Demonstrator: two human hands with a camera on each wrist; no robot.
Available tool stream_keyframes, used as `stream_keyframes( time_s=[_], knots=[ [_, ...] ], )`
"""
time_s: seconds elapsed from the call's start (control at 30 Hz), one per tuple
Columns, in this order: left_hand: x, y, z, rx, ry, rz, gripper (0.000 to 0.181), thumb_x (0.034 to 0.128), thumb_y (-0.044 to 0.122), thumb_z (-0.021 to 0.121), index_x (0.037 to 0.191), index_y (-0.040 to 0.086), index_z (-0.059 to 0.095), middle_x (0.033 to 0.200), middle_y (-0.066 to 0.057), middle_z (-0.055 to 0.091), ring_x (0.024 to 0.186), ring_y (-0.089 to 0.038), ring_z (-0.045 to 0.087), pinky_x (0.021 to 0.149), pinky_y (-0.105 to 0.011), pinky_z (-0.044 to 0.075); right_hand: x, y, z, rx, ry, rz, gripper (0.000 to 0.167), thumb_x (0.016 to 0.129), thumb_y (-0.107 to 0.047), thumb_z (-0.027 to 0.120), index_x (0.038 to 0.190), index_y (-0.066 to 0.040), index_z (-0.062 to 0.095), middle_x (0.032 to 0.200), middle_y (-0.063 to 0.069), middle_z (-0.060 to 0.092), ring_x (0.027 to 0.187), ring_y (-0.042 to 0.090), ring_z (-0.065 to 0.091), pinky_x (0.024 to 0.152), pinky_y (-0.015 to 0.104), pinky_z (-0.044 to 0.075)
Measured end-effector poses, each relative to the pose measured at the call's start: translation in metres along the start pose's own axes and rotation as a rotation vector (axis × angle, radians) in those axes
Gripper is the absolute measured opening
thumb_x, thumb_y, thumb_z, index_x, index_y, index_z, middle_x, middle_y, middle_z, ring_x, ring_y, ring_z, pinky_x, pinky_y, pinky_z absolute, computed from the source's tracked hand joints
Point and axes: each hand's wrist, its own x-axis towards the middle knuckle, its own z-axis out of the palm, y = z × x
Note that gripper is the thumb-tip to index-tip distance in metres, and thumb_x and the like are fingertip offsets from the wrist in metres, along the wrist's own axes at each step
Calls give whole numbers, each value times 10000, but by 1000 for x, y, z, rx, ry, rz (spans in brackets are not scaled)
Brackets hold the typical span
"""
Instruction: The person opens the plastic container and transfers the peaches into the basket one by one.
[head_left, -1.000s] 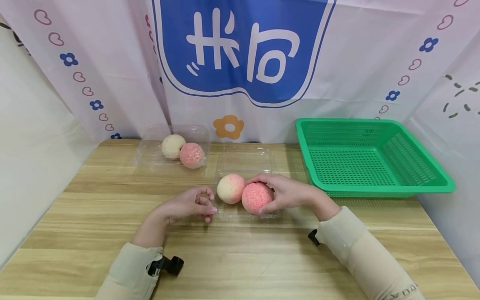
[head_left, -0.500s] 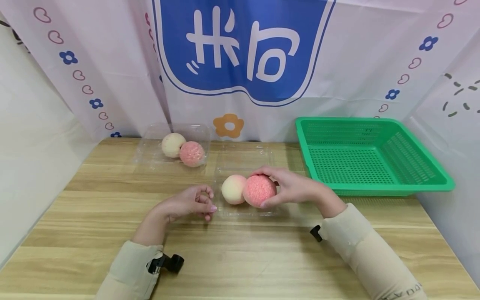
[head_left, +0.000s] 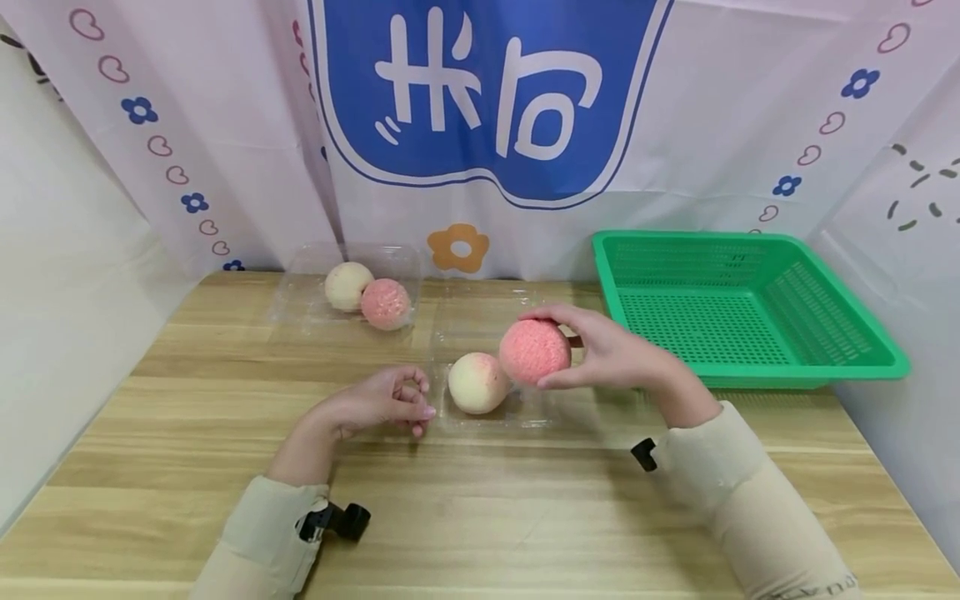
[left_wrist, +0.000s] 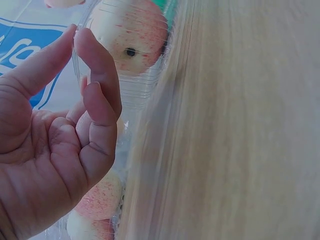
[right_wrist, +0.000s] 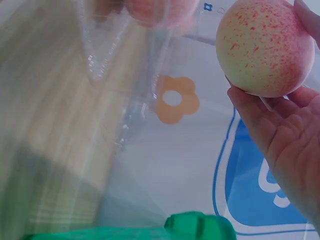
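Observation:
My right hand point(head_left: 611, 354) grips a pink-and-cream artificial peach point(head_left: 536, 352), raised above a lidded clear plastic box point(head_left: 525, 412). The right wrist view shows thumb and fingers around this peach point(right_wrist: 265, 47), its speckled side facing the camera. A second peach point(head_left: 477, 383), mostly cream, sits inside the box; a small dark hole shows on it in the left wrist view. At the box's left edge is my left hand point(head_left: 382, 402). In the left wrist view its thumb and index finger point(left_wrist: 97, 62) pinch the clear rim, with the other fingers curled.
Behind to the left, another clear box point(head_left: 300, 287) holds a cream peach point(head_left: 348, 286) and a pink peach point(head_left: 386, 304). A green mesh basket point(head_left: 697, 333) stands at the right back. A printed cloth point(head_left: 525, 233) hangs behind the wooden table point(head_left: 480, 517).
My right hand has lifted the pink peach out of the box, up and to the right. The cream peach beside it has rolled slightly right. My left hand stays put.

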Motion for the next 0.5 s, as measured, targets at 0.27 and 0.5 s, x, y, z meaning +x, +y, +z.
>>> stream_keyframes(
  time_s=[0.27, 0.5],
  knots=[
    [-1, 2, -1, 3, 2, -3, 280, 950, 38, 637, 1086, -41, 405, 754, -13, 674, 695, -137, 660, 721, -274, 579, -12, 1, -18, -57, 101, -20, 746, 760, -119, 869, 1402, -79, 492, 1347, 88, 544, 1192, 241, 556, 919, 383, 576],
    [-2, 1, -1, 5, -4, 15, 286, 949, 30, 633, 1093, -54, 401, 755, -17, 677, 697, -134, 661, 723, -285, 581, -25, 5, -35, -68, 217, -37, 738, 763, -41, 848, 1405, -51, 484, 1348, 105, 541, 1183, 108, 519, 874, 244, 570]
  ],
)
